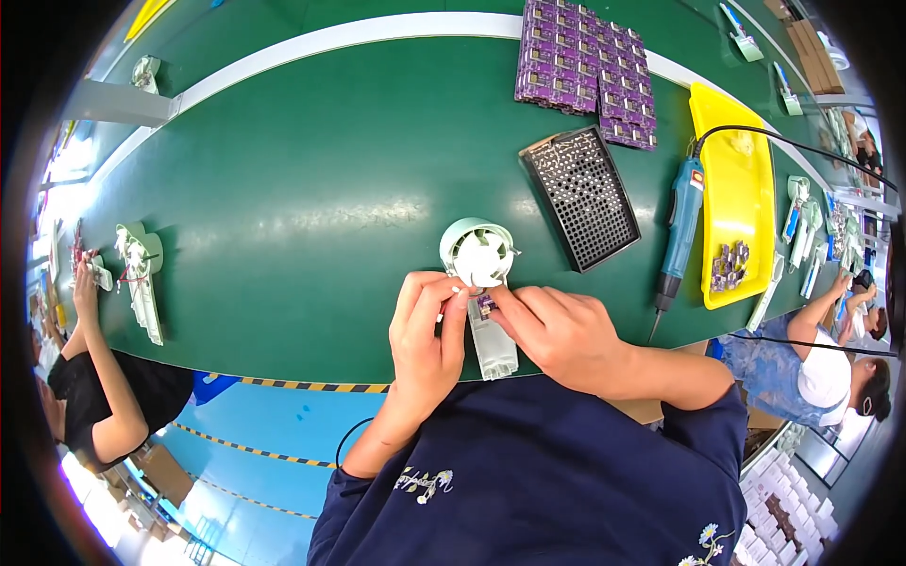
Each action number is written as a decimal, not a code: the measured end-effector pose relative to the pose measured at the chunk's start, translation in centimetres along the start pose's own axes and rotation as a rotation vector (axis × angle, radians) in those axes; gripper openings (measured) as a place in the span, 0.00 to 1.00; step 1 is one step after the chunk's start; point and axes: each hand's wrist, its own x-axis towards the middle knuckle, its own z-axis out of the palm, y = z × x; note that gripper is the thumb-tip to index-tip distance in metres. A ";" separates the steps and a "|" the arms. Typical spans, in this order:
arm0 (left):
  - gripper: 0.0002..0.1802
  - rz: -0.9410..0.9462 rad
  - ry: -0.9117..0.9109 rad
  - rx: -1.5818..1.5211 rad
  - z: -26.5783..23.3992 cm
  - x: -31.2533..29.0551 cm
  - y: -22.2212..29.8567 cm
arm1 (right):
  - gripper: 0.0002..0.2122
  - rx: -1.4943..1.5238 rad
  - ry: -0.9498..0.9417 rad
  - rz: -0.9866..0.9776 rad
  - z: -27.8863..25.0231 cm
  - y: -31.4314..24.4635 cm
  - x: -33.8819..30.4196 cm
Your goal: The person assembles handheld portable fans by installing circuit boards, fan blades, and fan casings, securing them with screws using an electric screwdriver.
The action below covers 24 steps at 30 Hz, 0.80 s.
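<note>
A pale green handheld fan (493, 354) lies on the green table in front of me, its round head with white blades (483, 259) pointing away and its handle toward me. A small purple circuit board (486, 305) shows at the top of the handle. My left hand (427, 330) is closed in a pinch at the left of the fan's neck, with a small white bit showing at its fingertips. From the right, my right hand (564, 335) has its thumb and fingers closed on the circuit board. The fingers partly cover the neck.
Beyond my right hand lie a black screw tray (590, 203), purple board panels (566, 57), a blue electric screwdriver (681, 222) with a cable, and a yellow tray (731, 208) holding small boards. Another fan body (142, 269) stands left, near a co-worker's hands (87, 278). More people sit at right.
</note>
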 end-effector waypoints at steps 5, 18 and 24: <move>0.02 0.039 -0.007 0.021 -0.2 0.3 0.4 | 0.15 0.033 0.025 0.024 0.5 -0.2 -0.2; 0.06 0.056 -0.027 0.004 -0.2 0.1 0.1 | 0.18 -0.013 -0.005 0.095 0.6 -1.6 -0.1; 0.06 0.022 -0.012 0.012 0.0 0.0 0.1 | 0.19 -0.010 0.051 0.077 1.1 -1.3 -0.2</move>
